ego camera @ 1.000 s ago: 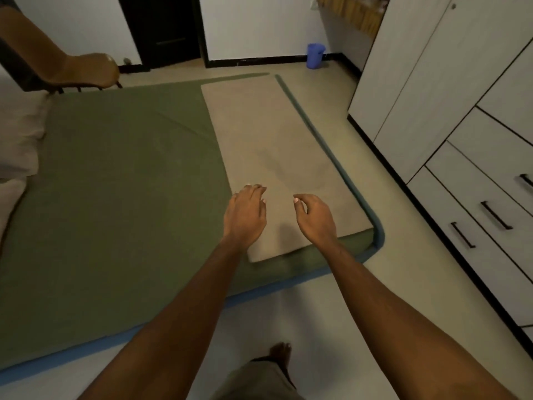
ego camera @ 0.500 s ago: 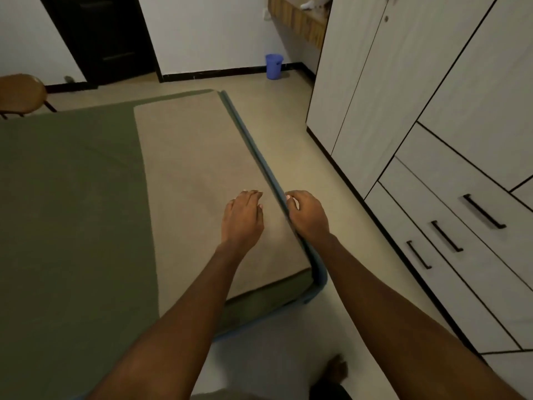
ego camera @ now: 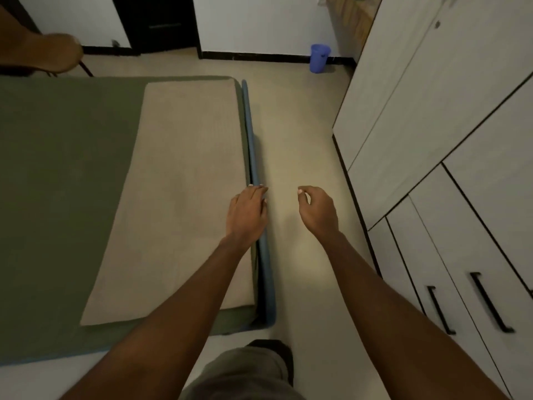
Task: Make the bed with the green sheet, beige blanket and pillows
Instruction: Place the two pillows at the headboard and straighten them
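- Beige, soft-looking folded blanket (ego camera: 173, 197) lies as one long flat strip down the right side of the bed, on top of the smooth green sheet (ego camera: 57, 183) that covers the rest of the mattress.
- Judging by how flat it sits, this blanket is light and limp. It should drape and sag the instant it's lifted, so no single-point grab will carry it tidily.
- Best hold, I'd say: pinch the top layer along the long outer edge beside the blue mattress border (ego camera: 253, 157), hands set well apart, then draw it across the sheet to open it.
- Friction on the sheet looks low, so a careless tug could drag the whole strip instead of unfolding it.
- Left hand (ego camera: 246, 216) is palm down right over that outer edge, fingers straight and close together, gripping nothing. Whether it actually touches the cloth, I cannot tell.
- Right hand (ego camera: 318, 212) hangs over the pale floor (ego camera: 294, 134) just beside the bed, fingers loosely curled and empty.
- Both forearms stretch forward, roughly parallel.
- No pillows in shot, so that part of the job looks undone.
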